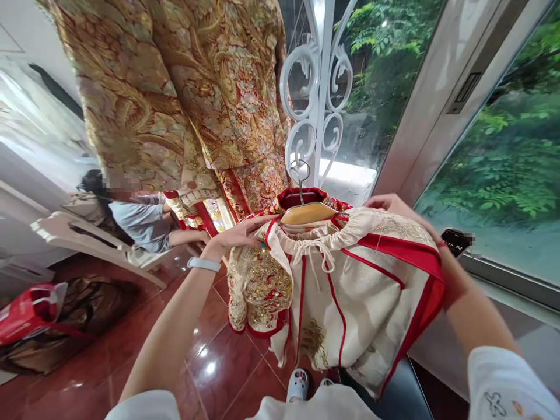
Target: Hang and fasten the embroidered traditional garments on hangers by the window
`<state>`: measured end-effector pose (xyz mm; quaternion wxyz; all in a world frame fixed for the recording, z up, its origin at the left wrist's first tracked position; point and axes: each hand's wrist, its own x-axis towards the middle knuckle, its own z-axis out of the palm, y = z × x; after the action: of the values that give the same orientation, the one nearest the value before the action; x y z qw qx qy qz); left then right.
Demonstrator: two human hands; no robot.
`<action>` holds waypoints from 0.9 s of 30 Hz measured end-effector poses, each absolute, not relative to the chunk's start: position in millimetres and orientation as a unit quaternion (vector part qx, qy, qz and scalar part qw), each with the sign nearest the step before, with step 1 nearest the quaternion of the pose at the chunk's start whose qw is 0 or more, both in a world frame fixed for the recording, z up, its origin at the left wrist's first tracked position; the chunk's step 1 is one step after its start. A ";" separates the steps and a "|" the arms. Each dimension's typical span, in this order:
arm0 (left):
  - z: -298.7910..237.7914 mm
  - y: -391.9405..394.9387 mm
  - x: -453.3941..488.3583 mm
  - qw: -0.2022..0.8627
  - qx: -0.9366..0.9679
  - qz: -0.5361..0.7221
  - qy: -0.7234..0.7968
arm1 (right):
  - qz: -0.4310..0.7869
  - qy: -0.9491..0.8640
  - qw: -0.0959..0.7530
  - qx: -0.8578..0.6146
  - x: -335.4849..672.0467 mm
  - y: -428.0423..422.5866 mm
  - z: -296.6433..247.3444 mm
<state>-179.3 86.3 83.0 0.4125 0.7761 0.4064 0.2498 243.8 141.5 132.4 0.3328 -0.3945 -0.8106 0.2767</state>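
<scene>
A cream skirt [324, 291] with red piping and a tied drawstring waist hangs in front of a gold-and-red embroidered jacket [262, 286]. Both are at a wooden hanger [308, 214], whose metal hook meets white scrollwork. My left hand [240, 232] is closed at the left end of the gathered waistband, beside the jacket's shoulder; its fingertips are partly covered by cloth. On the other side, my right hand [396, 209] is closed over the skirt's upper right edge, the fingers bent behind the fabric. The skirt's right panel drapes over my right forearm, showing its red lining.
A large gold embroidered robe [175, 87] hangs above on the left. Glass windows [394, 87] and a phone on the sill [455, 241] are at right. A person [140, 221] sits by a white chair [65, 233]. A red bag [30, 312] and a black seat [398, 391] stand low.
</scene>
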 end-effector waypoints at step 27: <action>29.3 23.6 -197.0 0.196 0.641 0.454 0.587 | 0.460 -0.713 0.311 -0.429 279.9 133.9 78.0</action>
<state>-197.0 23.6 29.3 0.1963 0.6408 0.5868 0.4544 279.9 133.9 78.0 0.3113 -0.4289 -0.7125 0.4598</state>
